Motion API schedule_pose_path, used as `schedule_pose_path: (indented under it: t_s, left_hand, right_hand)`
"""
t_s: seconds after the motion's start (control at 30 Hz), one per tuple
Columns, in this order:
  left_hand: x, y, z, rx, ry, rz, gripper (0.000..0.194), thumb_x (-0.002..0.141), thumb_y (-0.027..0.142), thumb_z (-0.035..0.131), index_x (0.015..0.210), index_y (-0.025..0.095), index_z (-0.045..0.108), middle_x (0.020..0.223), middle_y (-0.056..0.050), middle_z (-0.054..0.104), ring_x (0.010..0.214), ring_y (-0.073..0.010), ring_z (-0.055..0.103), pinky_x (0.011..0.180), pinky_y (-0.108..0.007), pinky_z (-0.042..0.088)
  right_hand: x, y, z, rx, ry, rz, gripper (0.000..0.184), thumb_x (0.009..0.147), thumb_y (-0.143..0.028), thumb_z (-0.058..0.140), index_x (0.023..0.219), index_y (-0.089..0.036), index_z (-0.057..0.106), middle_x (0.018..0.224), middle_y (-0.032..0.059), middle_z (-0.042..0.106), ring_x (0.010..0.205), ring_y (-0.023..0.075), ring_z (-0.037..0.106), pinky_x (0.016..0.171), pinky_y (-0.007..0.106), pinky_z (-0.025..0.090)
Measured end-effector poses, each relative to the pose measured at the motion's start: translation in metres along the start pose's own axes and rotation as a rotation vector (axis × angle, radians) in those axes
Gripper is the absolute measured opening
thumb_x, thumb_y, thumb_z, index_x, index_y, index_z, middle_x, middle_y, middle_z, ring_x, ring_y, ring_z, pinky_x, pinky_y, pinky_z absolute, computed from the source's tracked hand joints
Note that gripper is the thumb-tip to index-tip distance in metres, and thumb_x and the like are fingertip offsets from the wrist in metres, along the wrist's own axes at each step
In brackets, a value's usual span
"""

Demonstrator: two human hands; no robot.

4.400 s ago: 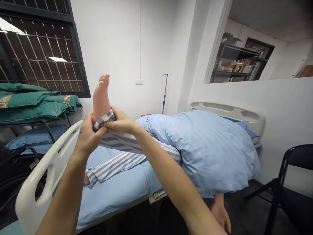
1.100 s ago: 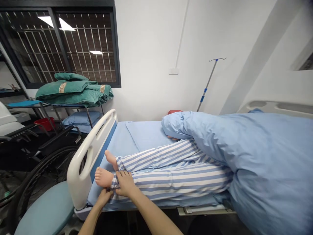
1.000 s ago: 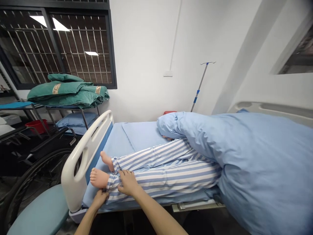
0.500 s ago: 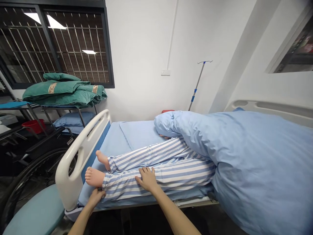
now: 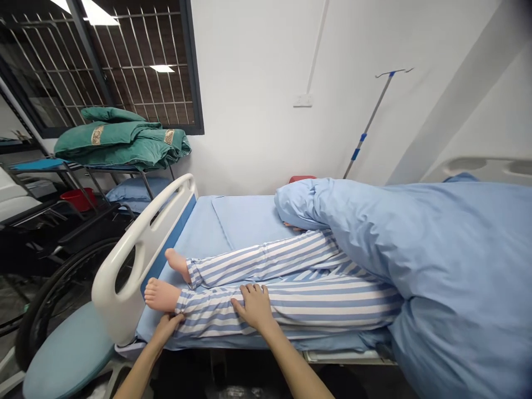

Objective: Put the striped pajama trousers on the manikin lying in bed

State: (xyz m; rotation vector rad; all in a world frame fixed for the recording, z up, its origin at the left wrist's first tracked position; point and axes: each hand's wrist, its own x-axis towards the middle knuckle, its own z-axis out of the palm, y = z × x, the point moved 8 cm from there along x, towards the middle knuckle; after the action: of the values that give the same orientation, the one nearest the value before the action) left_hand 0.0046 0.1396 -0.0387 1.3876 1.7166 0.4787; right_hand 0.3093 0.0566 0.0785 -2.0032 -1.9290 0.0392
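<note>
A manikin in blue-and-white striped trousers lies on the bed, legs stretched toward the footboard. My left hand cups the near ankle from below, just behind the bare near foot. Its thumb lies by the trouser cuff, and its other fingers are partly hidden under the heel. My right hand rests flat on the same leg around the shin or knee, fingers a little apart. Beyond it, the far foot lies on the sheet. A blue quilt is bunched over the upper body and hides it.
At the left rises the white footboard. A round stool and a wheelchair stand outside it. Folded green bedding is piled beneath the window. An IV pole leans behind the bed, near a wall socket.
My view has shifted, so the window and wall sit higher and the quilt and pole farther right. Both hands stay at the same places on the leg.
</note>
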Motion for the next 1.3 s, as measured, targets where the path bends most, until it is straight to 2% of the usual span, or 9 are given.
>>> schedule_pose_path:
  t_s: [0.23,0.43,0.67,0.77,0.87,1.0,1.1,1.2,1.3]
  left_hand:
    - [-0.002,-0.011,-0.002,0.062,0.062,-0.006,0.055,0.057,0.046,0.055,0.101,0.012,0.052,0.101,-0.014,0.065,0.100,-0.0311,0.059,0.084,-0.036,0.046]
    - [-0.015,-0.008,-0.006,0.055,0.094,0.157,0.049,0.059,0.048,0.048,0.097,0.017,0.053,0.068,-0.002,0.062,0.086,-0.0285,0.062,0.080,-0.037,0.048]
    - [-0.061,-0.019,-0.019,0.153,0.390,-0.006,0.030,0.066,0.050,0.039,0.079,0.024,0.048,0.072,-0.004,0.061,0.078,-0.0268,0.062,0.075,-0.037,0.049]
    - [-0.082,0.013,-0.006,0.117,0.405,0.099,0.028,0.069,0.051,0.040,0.074,0.025,0.048,0.069,-0.002,0.059,0.074,-0.0244,0.060,0.072,-0.033,0.048]
    - [-0.086,0.081,0.007,-0.036,0.350,0.328,0.030,0.069,0.050,0.049,0.079,0.022,0.054,0.075,-0.002,0.061,0.079,-0.0221,0.059,0.074,-0.030,0.047]
    - [-0.060,0.182,0.026,-0.177,0.157,0.549,0.024,0.074,0.043,0.051,0.078,0.019,0.055,0.074,-0.001,0.059,0.076,-0.0172,0.056,0.072,-0.027,0.045]
    - [-0.026,0.238,0.042,-0.243,0.031,0.627,0.023,0.079,0.038,0.043,0.075,0.019,0.053,0.066,0.001,0.055,0.066,-0.0139,0.053,0.066,-0.025,0.043]
    - [0.014,0.259,0.051,-0.198,0.029,0.632,0.023,0.082,0.033,0.034,0.075,0.019,0.051,0.063,0.002,0.054,0.064,-0.0127,0.051,0.065,-0.024,0.041]
    - [0.053,0.245,0.053,0.042,0.122,0.574,0.023,0.083,0.028,0.031,0.078,0.020,0.052,0.067,0.001,0.056,0.068,-0.0132,0.053,0.069,-0.024,0.040]
  right_hand:
    - [0.000,0.002,-0.003,0.029,0.033,0.022,0.045,0.085,-0.054,0.036,0.103,-0.020,0.059,0.099,0.0117,0.061,0.097,0.0284,0.050,0.093,0.045,0.026]
    - [-0.001,0.002,-0.006,0.066,0.052,0.023,0.042,0.085,-0.051,0.039,0.106,-0.020,0.058,0.102,0.0113,0.061,0.098,0.0280,0.049,0.095,0.044,0.025]
    - [0.000,0.006,-0.004,0.099,0.089,0.031,0.038,0.084,-0.047,0.042,0.106,-0.021,0.058,0.102,0.0103,0.060,0.098,0.0279,0.049,0.097,0.045,0.024]
    - [0.001,0.006,-0.003,0.106,0.097,0.028,0.038,0.084,-0.047,0.042,0.105,-0.021,0.059,0.101,0.0100,0.060,0.098,0.0273,0.049,0.097,0.044,0.024]
    - [0.001,0.007,-0.002,0.109,0.115,0.034,0.036,0.083,-0.045,0.045,0.104,-0.020,0.059,0.099,0.0095,0.060,0.097,0.0267,0.049,0.097,0.044,0.025]
    - [0.000,0.007,-0.002,0.132,0.151,0.047,0.033,0.081,-0.043,0.049,0.102,-0.020,0.060,0.096,0.0082,0.060,0.096,0.0261,0.049,0.096,0.045,0.026]
    - [0.001,0.008,-0.002,0.150,0.170,0.056,0.033,0.078,-0.044,0.054,0.100,-0.021,0.060,0.094,0.0072,0.060,0.094,0.0256,0.049,0.095,0.045,0.027]
    - [0.001,0.009,-0.001,0.155,0.189,0.069,0.031,0.076,-0.044,0.056,0.097,-0.021,0.061,0.092,0.0068,0.060,0.092,0.0253,0.050,0.094,0.044,0.028]
    - [0.001,0.010,0.002,0.156,0.214,0.069,0.031,0.075,-0.044,0.056,0.097,-0.022,0.060,0.093,0.0064,0.060,0.093,0.0254,0.050,0.095,0.045,0.027]
